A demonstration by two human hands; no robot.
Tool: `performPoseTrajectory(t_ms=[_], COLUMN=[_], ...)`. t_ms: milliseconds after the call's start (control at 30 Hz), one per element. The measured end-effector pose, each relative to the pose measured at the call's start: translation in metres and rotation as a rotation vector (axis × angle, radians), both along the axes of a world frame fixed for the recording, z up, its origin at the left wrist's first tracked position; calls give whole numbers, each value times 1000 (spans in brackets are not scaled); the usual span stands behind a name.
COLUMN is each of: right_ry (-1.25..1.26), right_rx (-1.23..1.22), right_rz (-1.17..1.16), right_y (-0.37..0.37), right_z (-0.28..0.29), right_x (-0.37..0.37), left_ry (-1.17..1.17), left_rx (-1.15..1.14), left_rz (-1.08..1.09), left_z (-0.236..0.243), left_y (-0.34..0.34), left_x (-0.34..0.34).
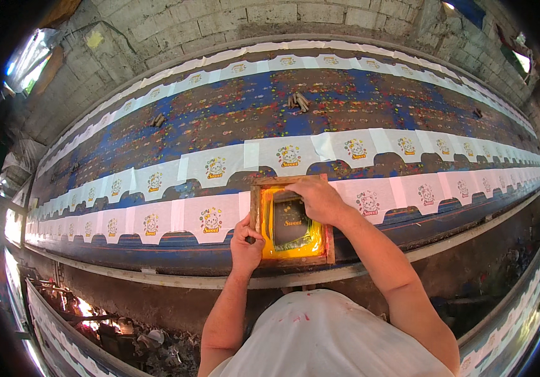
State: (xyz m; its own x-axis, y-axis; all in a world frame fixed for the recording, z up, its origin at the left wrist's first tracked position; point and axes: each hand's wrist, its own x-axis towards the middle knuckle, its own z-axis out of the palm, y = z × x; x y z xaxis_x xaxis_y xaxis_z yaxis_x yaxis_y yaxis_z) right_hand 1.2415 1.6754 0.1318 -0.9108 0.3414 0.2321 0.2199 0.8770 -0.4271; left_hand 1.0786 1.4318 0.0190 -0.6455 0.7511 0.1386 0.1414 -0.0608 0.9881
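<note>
A wooden screen-printing frame (328, 242), its mesh edged with yellow ink (295, 252), lies over the near row of white fabric pieces at the table's front edge. Through its middle a dark window shows yellow lettering. My left hand (247, 246) grips the frame's left side, thumb toward the front. Inside the far end of the frame my right hand (318, 200) is closed, fingers bent down close to the mesh; what they hold is hidden under them. To the left is a fabric piece (227, 231) with a cartoon print; to the right is another fabric piece (380, 202), whose print has less yellow.
The long table (220, 94) is dark, stained blue and speckled with ink. More rows of printed white fabric (254, 66) run along its far side. Small bundles of short rods (298, 102) lie mid-table. A block wall (232, 22) stands behind; debris (157, 349) lies below left.
</note>
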Motion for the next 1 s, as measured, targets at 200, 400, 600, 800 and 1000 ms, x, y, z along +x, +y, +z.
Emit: performPoseTrajectory(t_ms=[200, 400, 600, 800, 1000], right_ry=[-45, -19, -34, 100, 364], right_rx=[3, 11, 15, -115, -257], right_rz=[-7, 33, -2, -23, -364], right_y=[-32, -97, -141, -147, -141], right_z=[-10, -13, -7, -1, -20], right_x=[17, 53, 73, 98, 137], left_ry=[109, 205, 203, 179, 204], left_rx=[19, 36, 39, 37, 8], left_rz=[-6, -11, -22, -27, 5], left_z=[-4, -4, -3, 4, 33], left_y=[-1, 1, 1, 2, 6], left_x=[0, 0, -1, -3, 6])
